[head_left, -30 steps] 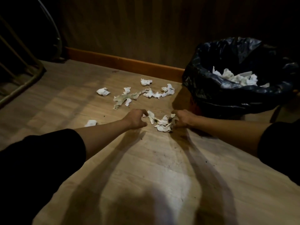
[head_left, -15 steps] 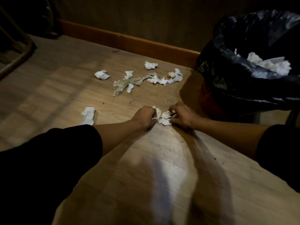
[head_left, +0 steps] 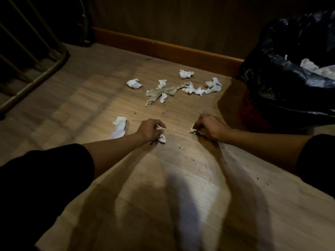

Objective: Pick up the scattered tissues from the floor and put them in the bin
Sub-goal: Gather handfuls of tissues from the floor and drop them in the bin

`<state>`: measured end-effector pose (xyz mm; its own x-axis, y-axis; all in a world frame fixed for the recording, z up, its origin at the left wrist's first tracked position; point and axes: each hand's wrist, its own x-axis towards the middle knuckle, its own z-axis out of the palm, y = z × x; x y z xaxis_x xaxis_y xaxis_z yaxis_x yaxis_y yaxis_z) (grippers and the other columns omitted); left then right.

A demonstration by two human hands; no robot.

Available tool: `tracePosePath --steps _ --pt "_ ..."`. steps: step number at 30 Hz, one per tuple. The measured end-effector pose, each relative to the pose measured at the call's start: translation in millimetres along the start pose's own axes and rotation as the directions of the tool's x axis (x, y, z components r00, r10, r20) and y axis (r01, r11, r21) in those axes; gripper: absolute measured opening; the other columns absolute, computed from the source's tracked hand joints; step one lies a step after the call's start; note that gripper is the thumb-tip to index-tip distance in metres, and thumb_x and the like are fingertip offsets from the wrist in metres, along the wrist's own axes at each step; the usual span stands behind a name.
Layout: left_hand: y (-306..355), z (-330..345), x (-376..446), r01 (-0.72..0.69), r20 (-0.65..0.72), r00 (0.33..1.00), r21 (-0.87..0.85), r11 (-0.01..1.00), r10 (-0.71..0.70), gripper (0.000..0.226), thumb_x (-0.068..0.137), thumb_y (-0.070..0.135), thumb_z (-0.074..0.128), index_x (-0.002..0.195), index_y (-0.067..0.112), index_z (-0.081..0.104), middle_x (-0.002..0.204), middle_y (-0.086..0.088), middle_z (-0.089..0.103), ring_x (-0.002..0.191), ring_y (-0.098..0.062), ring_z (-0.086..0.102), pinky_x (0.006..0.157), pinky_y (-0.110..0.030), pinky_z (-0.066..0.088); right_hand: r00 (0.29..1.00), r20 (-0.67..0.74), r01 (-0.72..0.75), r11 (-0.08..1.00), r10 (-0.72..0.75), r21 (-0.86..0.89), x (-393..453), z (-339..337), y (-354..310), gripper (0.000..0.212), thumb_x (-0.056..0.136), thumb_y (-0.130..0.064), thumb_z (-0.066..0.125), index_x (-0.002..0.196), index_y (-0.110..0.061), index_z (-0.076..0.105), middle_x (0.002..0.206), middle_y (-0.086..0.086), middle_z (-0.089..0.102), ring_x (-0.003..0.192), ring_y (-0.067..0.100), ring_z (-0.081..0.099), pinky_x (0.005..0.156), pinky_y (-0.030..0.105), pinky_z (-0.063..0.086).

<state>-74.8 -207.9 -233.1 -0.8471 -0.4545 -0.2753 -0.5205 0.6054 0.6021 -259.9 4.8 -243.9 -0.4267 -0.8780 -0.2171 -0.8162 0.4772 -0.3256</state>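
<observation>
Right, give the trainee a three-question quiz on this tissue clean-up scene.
1. True or false: both the left hand and the right hand grip tissue.
2. Which loose tissue lies nearest the left hand?
A. the flattened tissue beside it
B. the crumpled one near the skirting board
3. Fill in: the bin is lined with a ___ bag.

Key: 1 true; 2 A; 3 black.
</observation>
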Motion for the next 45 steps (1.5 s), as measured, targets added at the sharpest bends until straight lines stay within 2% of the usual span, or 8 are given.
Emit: tracePosePath --steps 8,12,19,24,32,35,40,45 --pt "8.2 16.0 -17.1 -0.1 0.191 0.98 0.251 0.963 0.052 0.032 0.074 0.023 0.08 0.099 0.003 0.074 0.105 -0.017 0.07 0.093 -0.026 0.065 0.076 -0.029 0.049 0.997 0.068 0.026 0.996 -0.021 -0.084 -8.9 11.4 -2.3 0.022 0.089 -0.015 0.063 0.111 -0.012 0.067 0.113 0.009 0.06 0.101 0.028 0.06 0.082 0.033 0.047" --pt "-3.8 7.3 -17.8 -0.136 0.188 0.979 0.297 0.945 0.082 0.011 0.083 0.017 0.065 0.092 0.01 0.065 0.099 -0.015 0.069 0.097 -0.034 0.064 0.077 -0.035 0.051 0.999 0.052 0.017 0.995 -0.012 -0.098 -2.6 7.0 -3.0 0.012 0.09 -0.017 0.063 0.099 -0.019 0.07 0.097 0.002 0.065 0.094 0.023 0.063 0.071 0.027 0.041" --pt "-69.4 -65.6 -7.3 0.28 -0.309 0.921 0.1 0.955 -0.238 0.059 0.08 0.033 0.076 0.127 0.005 0.051 0.106 -0.019 0.07 0.103 -0.036 0.065 0.085 -0.039 0.052 0.998 -0.052 -0.045 0.998 0.043 -0.039 24.2 1.4 -13.1 0.034 0.091 -0.026 0.062 0.124 -0.023 0.052 0.113 0.007 0.068 0.092 0.027 0.064 0.071 0.038 0.056" --pt "-105.6 -71.0 -14.2 0.468 -0.293 0.848 0.023 0.883 -0.442 0.061 0.082 0.031 0.075 0.132 0.005 0.053 0.128 -0.019 0.062 0.122 -0.034 0.057 0.097 -0.035 0.045 0.988 -0.15 -0.029 0.999 0.032 0.02 56.0 -4.5 -21.8 0.033 0.094 -0.023 0.059 0.126 -0.015 0.059 0.119 0.01 0.066 0.107 0.028 0.064 0.086 0.038 0.055" --pt "-107.1 -62.2 9.0 0.188 -0.329 0.938 0.22 0.957 -0.109 0.03 0.085 0.038 0.068 0.084 0.008 0.071 0.084 -0.017 0.068 0.086 -0.036 0.065 0.064 -0.029 0.035 0.899 -0.312 -0.273 0.951 0.307 0.147 93.2 -34.2 11.8 0.021 0.091 -0.013 0.06 0.108 -0.01 0.072 0.103 0.016 0.073 0.093 0.032 0.07 0.076 0.037 0.057" --pt "-83.9 -56.7 39.1 0.083 -0.334 0.943 0.235 0.968 0.0 0.025 0.083 0.034 0.074 0.094 0.012 0.074 0.104 -0.014 0.061 0.101 -0.03 0.059 0.08 -0.031 0.044 0.878 -0.315 -0.318 0.931 0.36 0.179 104.5 -38.3 27.8 0.019 0.093 -0.009 0.06 0.108 -0.007 0.072 0.099 0.016 0.073 0.08 0.026 0.07 0.067 0.028 0.05" --pt "-49.4 -38.0 91.7 -0.086 -0.219 0.963 0.295 0.952 0.155 0.023 0.086 0.029 0.07 0.096 0.009 0.071 0.149 -0.01 0.042 0.135 -0.028 0.043 0.106 -0.032 0.038 0.92 -0.229 -0.283 0.943 0.318 0.174 130.4 -35.7 37.4 0.024 0.091 -0.021 0.068 0.11 -0.006 0.07 0.13 0.019 0.062 0.119 0.037 0.06 0.091 0.038 0.05" --pt "-30.6 -27.8 135.4 -0.141 -0.155 0.969 0.286 0.948 0.191 0.025 0.085 0.034 0.068 0.097 0.012 0.069 0.142 -0.018 0.052 0.146 -0.024 0.032 0.112 -0.034 0.036 0.949 -0.175 -0.217 0.945 0.263 0.246 143.2 -12.4 37.8 0.021 0.09 -0.026 0.069 0.106 -0.012 0.069 0.113 0.01 0.069 0.104 0.029 0.064 0.076 0.031 0.046"
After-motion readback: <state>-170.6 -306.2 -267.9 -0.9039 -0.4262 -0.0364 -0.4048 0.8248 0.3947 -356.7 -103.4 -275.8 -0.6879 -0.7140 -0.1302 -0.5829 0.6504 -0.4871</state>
